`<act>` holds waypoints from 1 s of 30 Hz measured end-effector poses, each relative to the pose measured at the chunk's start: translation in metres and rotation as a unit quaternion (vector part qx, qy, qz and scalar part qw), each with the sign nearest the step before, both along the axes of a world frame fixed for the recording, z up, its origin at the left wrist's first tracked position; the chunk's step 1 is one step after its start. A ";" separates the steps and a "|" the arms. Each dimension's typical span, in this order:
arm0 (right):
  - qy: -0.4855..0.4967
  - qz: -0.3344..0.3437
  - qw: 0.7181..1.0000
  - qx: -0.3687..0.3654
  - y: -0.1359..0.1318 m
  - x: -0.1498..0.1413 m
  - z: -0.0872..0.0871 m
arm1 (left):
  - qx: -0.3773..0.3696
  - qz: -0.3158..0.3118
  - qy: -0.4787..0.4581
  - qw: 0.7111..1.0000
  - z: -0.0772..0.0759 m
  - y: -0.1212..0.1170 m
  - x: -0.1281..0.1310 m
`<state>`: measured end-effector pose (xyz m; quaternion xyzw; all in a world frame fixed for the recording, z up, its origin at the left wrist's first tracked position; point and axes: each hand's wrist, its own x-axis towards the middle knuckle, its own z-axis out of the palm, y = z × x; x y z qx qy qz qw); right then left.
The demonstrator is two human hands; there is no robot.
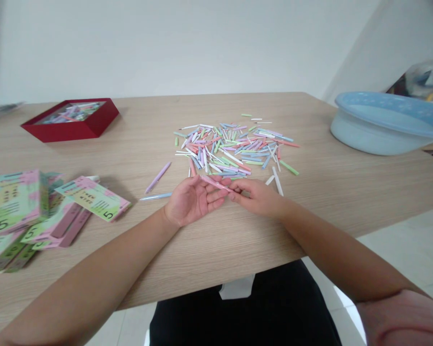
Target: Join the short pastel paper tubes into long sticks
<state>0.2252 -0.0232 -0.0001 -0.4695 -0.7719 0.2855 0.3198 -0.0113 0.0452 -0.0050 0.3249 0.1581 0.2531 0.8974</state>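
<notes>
A pink pen [215,183] lies slanted between my hands, above the table's near side. My left hand [195,199] is turned palm up, and the pen rests across its fingers. At the pen's right end, my right hand [254,196] pinches it between thumb and fingers. Just beyond is a loose pile of pastel pen parts [234,149] in pink, blue, green, purple and white. Left of my left hand lie a purple pen [158,178] and a blue pen [156,196]. White pen pieces [277,181] lie beyond my right hand.
Printed pastel boxes [21,202], marked 5, are stacked at the left. A red box [101,120] filled with pen parts stands at the back left. A light blue basin [378,132] sits at the right edge of the wooden table [332,206].
</notes>
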 end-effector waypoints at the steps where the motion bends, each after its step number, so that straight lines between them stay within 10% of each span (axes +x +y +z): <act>1: 0.003 -0.009 1.000 -0.001 0.000 0.000 0.000 | 0.007 0.035 0.018 0.999 -0.002 0.001 0.002; 8: 0.076 -0.133 0.988 -0.020 0.005 0.016 0.002 | 0.202 0.237 0.138 0.940 -0.017 0.013 0.006; 17: 0.343 -0.101 0.934 -0.023 0.014 0.017 -0.001 | 0.356 0.124 0.238 0.895 -0.020 -0.001 0.010; 24: 0.156 -0.089 0.983 0.044 0.004 0.011 0.001 | 0.642 0.100 0.436 0.623 -0.009 -0.012 0.006; 30: 0.058 -0.078 0.993 0.073 0.000 0.007 0.001 | 0.662 0.072 0.439 0.603 -0.010 -0.012 0.005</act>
